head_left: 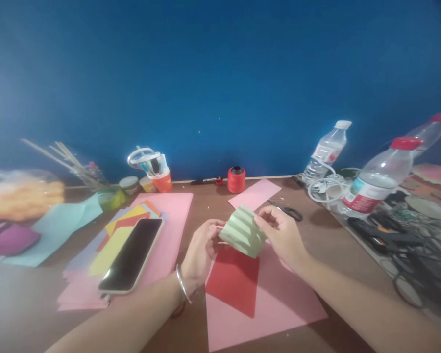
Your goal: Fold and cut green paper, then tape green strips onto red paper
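Both hands hold a light green sheet of paper (243,232), creased in parallel folds, above the desk. My left hand (203,250) pinches its left edge, and a bangle circles that wrist. At the right edge, the thumb and fingers of my right hand (282,234) are closed on the same paper. Below it a red paper piece (235,282) lies on a large pink sheet (290,309). Behind the hands are a smaller pink paper (255,194) and a pair of scissors (291,212), the blades partly under that paper.
Left, a phone (132,255) rests on stacked coloured papers (178,208). Along the blue wall stand a cup of pens (161,179) and a red thread spool (236,180). Right are plastic bottles (380,181), a white cable (325,192) and black clutter (378,235).
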A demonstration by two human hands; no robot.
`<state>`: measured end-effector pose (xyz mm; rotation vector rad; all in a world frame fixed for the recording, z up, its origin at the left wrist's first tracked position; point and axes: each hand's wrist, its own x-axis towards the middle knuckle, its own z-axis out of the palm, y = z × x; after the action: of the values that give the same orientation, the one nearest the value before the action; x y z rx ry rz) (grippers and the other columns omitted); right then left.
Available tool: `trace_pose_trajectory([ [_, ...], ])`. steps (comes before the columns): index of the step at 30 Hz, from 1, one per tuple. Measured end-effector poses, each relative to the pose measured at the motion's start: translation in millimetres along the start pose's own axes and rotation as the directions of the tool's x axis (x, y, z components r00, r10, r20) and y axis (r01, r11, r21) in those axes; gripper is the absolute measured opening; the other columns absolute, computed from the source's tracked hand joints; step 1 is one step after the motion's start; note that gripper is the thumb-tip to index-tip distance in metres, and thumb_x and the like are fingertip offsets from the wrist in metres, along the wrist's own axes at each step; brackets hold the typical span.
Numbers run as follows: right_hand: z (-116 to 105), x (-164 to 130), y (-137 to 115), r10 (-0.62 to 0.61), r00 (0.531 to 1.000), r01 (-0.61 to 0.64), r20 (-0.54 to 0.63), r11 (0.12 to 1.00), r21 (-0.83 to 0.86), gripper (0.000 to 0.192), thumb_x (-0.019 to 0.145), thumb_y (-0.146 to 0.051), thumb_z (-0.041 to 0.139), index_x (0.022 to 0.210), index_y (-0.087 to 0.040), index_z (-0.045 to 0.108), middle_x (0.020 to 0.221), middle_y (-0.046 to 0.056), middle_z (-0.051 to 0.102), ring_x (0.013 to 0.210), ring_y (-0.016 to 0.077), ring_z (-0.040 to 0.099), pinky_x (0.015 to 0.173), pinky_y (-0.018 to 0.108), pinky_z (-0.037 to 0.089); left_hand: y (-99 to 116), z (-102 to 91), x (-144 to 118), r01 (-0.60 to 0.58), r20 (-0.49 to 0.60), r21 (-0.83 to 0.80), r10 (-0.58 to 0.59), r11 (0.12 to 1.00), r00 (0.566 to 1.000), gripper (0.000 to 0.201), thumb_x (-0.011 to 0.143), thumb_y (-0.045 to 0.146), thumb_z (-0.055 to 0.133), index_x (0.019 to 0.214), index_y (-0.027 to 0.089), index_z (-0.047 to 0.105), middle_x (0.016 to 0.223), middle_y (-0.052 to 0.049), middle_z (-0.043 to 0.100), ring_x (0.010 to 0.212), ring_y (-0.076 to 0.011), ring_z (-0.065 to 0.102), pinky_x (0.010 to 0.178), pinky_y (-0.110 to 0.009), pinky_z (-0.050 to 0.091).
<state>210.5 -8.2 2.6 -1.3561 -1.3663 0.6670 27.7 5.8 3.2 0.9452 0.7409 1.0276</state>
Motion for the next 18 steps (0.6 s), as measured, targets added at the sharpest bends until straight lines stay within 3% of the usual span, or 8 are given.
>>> trace_pose_trajectory([
  [2,0.7,-3.2,-2.6,-0.107,0.991,0.114,0.086,0.99,-0.084,0.006,0.081,-0.022,0.051,0.077,-0.021,0.054,0.074,0.0,0.06,0.066,0.0135,0.055,0.054,0.022,0.042,5.3,0.6,0.4,0.027,0.057,0.034,-0.029,0.999,0.998,0.025,0.084,0.036,0.043,0.088,0.015,0.057,0.075,-0.004,0.06,0.066,-0.0139,0.057,0.065,-0.028,0.046],
  [4,2.2,-7.1,-3.1,-0.258,0.951,0.284,0.169,0.946,-0.155,0.007,0.082,-0.018,0.05,0.079,-0.021,0.055,0.079,0.001,0.061,0.073,0.0144,0.056,0.059,0.023,0.044,8.5,0.4,0.7,0.071,0.089,0.114,-0.081,0.991,0.993,0.025,0.082,0.037,0.048,0.084,0.015,0.059,0.068,-0.002,0.056,0.06,-0.012,0.054,0.059,-0.025,0.044],
  [8,3.5,-11.7,3.6,-0.579,0.765,0.636,0.28,0.747,-0.193,0.013,0.082,-0.009,0.048,0.083,-0.018,0.057,0.084,0.005,0.061,0.081,0.0156,0.056,0.072,0.027,0.045,7.6,-1.7,1.1,0.083,0.072,0.263,-0.106,0.961,0.992,0.021,0.076,0.035,0.059,0.073,0.014,0.06,0.062,0.001,0.053,0.054,-0.0081,0.048,0.051,-0.019,0.038],
  [11,1.7,-11.5,8.5,-0.661,0.672,0.738,0.335,0.638,-0.22,0.017,0.081,-0.006,0.048,0.089,-0.017,0.058,0.09,0.007,0.061,0.087,0.0172,0.055,0.075,0.029,0.045,5.2,-3.3,2.0,0.061,0.039,0.318,-0.077,0.946,0.996,0.019,0.073,0.033,0.062,0.073,0.014,0.061,0.063,0.001,0.055,0.055,-0.0079,0.049,0.051,-0.019,0.038],
  [13,1.0,-11.1,7.9,-0.648,0.674,0.734,0.354,0.641,-0.225,0.016,0.081,-0.008,0.048,0.087,-0.018,0.059,0.089,0.007,0.061,0.086,0.0176,0.055,0.074,0.03,0.046,4.8,-3.5,2.7,0.045,0.005,0.351,-0.049,0.935,0.999,0.018,0.071,0.031,0.064,0.077,0.015,0.062,0.065,0.0,0.059,0.056,-0.0095,0.052,0.053,-0.021,0.04],
  [14,1.2,-11.2,6.2,-0.625,0.698,0.71,0.35,0.669,-0.221,0.014,0.081,-0.01,0.05,0.086,-0.018,0.06,0.088,0.007,0.061,0.086,0.0178,0.056,0.074,0.03,0.046,5.1,-3.3,2.9,0.032,-0.014,0.377,-0.029,0.926,0.999,0.018,0.07,0.03,0.065,0.079,0.015,0.063,0.065,-0.001,0.06,0.056,-0.0101,0.052,0.053,-0.021,0.041],
  [18,6.1,-13.7,-7.8,-0.411,0.875,0.465,0.257,0.862,-0.203,0.01,0.079,-0.024,0.056,0.087,-0.019,0.061,0.089,0.006,0.063,0.084,0.0195,0.057,0.076,0.034,0.046,7.9,-0.4,1.5,-0.091,-0.037,0.518,0.129,0.85,0.991,0.013,0.067,0.025,0.067,0.075,0.015,0.065,0.067,-0.002,0.063,0.06,-0.0125,0.056,0.055,-0.022,0.043],
])
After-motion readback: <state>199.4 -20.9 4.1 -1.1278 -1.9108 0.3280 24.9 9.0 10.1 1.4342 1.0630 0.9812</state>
